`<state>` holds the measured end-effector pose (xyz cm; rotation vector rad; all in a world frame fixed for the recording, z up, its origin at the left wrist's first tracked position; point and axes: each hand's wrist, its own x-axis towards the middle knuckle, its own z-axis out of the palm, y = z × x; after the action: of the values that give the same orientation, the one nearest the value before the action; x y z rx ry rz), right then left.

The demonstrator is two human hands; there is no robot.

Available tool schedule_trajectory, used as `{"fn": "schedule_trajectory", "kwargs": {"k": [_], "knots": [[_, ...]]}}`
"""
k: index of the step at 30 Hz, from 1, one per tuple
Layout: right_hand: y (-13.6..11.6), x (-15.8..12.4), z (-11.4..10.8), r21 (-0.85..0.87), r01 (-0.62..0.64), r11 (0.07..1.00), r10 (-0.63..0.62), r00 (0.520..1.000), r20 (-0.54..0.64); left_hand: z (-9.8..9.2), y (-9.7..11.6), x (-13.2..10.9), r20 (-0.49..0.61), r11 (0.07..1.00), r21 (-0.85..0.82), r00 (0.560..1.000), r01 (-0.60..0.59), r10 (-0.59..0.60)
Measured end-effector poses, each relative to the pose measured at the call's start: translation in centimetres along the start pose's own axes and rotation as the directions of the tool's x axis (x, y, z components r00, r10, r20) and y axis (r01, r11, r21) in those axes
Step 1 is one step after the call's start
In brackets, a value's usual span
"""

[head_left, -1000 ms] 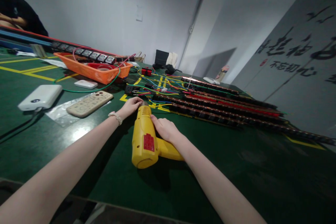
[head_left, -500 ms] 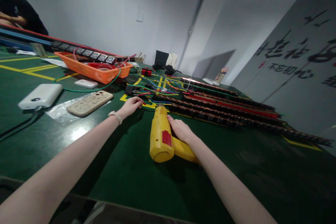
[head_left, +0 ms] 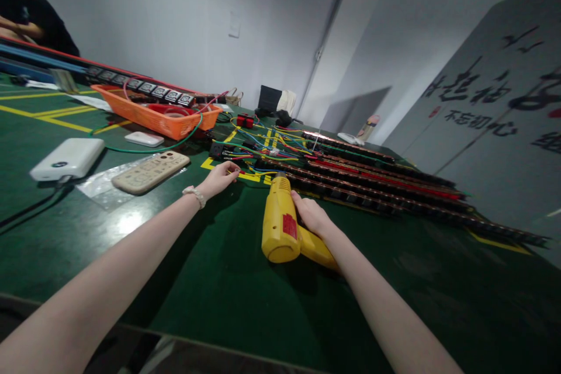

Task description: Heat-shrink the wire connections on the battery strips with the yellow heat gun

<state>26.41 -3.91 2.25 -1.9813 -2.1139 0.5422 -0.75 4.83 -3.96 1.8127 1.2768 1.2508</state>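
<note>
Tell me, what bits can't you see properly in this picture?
All in the head view:
1. The trigger of the yellow heat gun: hidden under the right hand.
2. What the left hand pinches among the wires: too small to tell.
3. The buttons on the remote control: too blurred to read.
4. What lies in the orange basket: mostly hidden by its wall.
5. The person at the far end: cut off by the picture's corner.

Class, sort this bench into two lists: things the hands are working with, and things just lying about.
In use: yellow heat gun, gripped by the right hand; coloured wires, touched by the left hand; long strips by the nozzle.
Lying about: remote control, power bank, orange basket.
</note>
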Motion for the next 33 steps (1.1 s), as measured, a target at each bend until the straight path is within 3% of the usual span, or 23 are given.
{"fn": "schedule_trajectory", "kwargs": {"k": [8,14,18,24,33], "knots": [[1.0,0.1,-0.4,-0.023,-0.027,0.999,0.027,1.0,-0.012,0.2,0.6,-0.5,0.017,0.991,0.127,0.999,-0.044,0.042],[1.6,-0.1,-0.6,-0.111,0.018,0.994,-0.02,1.0,-0.021,0.2,0.8,-0.4,0.038,0.979,0.189,0.997,-0.073,0.067],[1.2,-0.2,-0.6,-0.058,0.015,0.998,-0.016,1.0,-0.02,0.2,1.0,-0.3,0.049,0.969,0.242,0.998,-0.053,0.043],[-0.2,-0.3,0.1,-0.037,0.062,0.997,-0.062,0.998,0.008,0.4,0.3,0.1,0.055,0.997,0.081,0.998,0.013,-0.018],[-3.7,-0.6,1.7,-0.076,0.175,0.982,-0.169,0.982,0.079,0.5,0.0,0.2,0.025,1.0,0.0,0.999,-0.028,0.028]]}}
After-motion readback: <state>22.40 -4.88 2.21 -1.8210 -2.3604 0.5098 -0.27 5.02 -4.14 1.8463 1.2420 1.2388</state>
